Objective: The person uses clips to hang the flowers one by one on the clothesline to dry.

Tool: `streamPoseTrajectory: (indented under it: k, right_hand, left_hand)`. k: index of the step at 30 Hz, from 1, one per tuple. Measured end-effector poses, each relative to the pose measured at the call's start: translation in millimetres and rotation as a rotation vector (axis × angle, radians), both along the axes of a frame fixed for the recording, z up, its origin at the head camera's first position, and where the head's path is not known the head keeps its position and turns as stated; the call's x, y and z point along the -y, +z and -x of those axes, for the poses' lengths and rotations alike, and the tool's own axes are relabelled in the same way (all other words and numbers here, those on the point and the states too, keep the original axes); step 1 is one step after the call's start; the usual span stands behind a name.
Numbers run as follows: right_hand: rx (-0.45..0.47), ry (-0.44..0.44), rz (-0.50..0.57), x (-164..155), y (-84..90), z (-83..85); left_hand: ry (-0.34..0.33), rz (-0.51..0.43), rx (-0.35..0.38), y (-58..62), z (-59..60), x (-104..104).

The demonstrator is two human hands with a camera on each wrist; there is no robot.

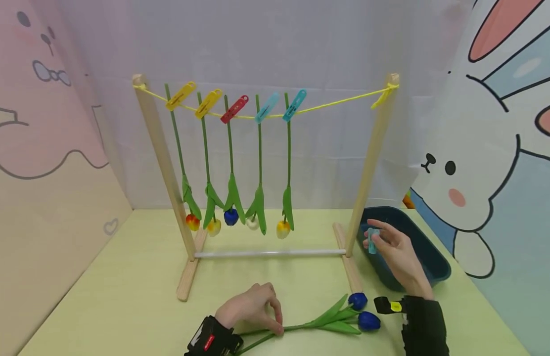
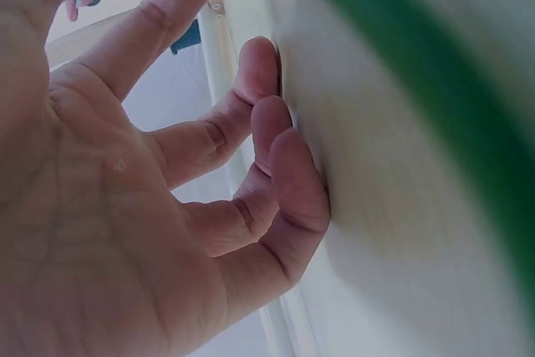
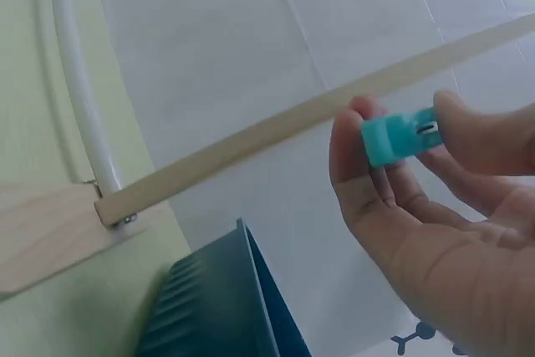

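Two artificial blue tulips lie on the table, one flower head [image 1: 369,321] in front of the other [image 1: 357,301]. At the near side my left hand [image 1: 253,307] pinches a green tulip stem [image 1: 297,327] between thumb and index finger; its other fingers [image 2: 288,177] curl down to the tabletop. My right hand [image 1: 397,254] is raised over the dark bin, holding a light blue clothespin [image 3: 401,136] between thumb and fingertips. On a yellow string [image 1: 333,103], several tulips hang head down, each under a clothespin: yellow [image 1: 181,96], red [image 1: 234,109] or blue [image 1: 295,105].
A wooden frame with a left post [image 1: 161,153], a right post [image 1: 373,153] and a white crossbar [image 1: 270,253] carries the string. The dark bin [image 1: 441,269] stands just right of it. Behind hangs a white sheet [image 1: 328,173]; a rabbit-patterned panel [image 1: 471,163] borders the right.
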State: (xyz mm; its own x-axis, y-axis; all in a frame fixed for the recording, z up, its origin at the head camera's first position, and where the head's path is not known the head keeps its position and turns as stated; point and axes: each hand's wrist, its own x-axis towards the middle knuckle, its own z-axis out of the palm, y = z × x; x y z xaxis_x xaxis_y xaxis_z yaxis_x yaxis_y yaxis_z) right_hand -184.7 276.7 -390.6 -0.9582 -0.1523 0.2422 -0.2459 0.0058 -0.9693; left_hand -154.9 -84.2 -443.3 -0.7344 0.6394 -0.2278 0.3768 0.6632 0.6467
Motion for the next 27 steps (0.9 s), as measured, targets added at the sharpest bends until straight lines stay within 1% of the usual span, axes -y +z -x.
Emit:
streamPoseTrajectory:
  k: [2,4,7,9,15,17,20,23,27]
  right_hand:
    - [-0.008,0.027,0.025,3,-1.0,-0.1]
    - [-0.009,0.027,0.041,7,-1.3,0.4]
    - [0.002,0.003,0.035,9,-1.4,1.6]
    - [0.015,-0.011,0.031,10,-1.8,2.4]
    - [0.061,-0.036,0.055,9,-1.7,3.5]
    - [0.080,-0.041,0.069,8,-1.2,3.5]
    - [0.102,-0.047,0.085,6,-0.6,2.9]
    - [0.103,-0.052,0.092,5,0.1,2.1]
    - [0.104,-0.065,0.079,4,1.6,1.1]
  left_hand:
    - [-0.018,-0.012,0.005,-0.7,0.8,2]
    - [-0.040,-0.026,0.006,-0.8,2.0,4]
    - [-0.072,-0.035,-0.015,-0.1,3.3,5]
    - [-0.074,-0.030,-0.030,1.5,2.7,6]
    - [-0.045,-0.002,-0.033,2.7,2.4,7]
    - [-0.040,-0.007,-0.018,2.3,3.6,6]
    - [-0.032,-0.022,-0.002,2.1,5.6,6]
    - [-0.010,-0.053,0.014,2.1,7.5,10]
    - [0.005,-0.092,-0.003,3.7,11.5,19]
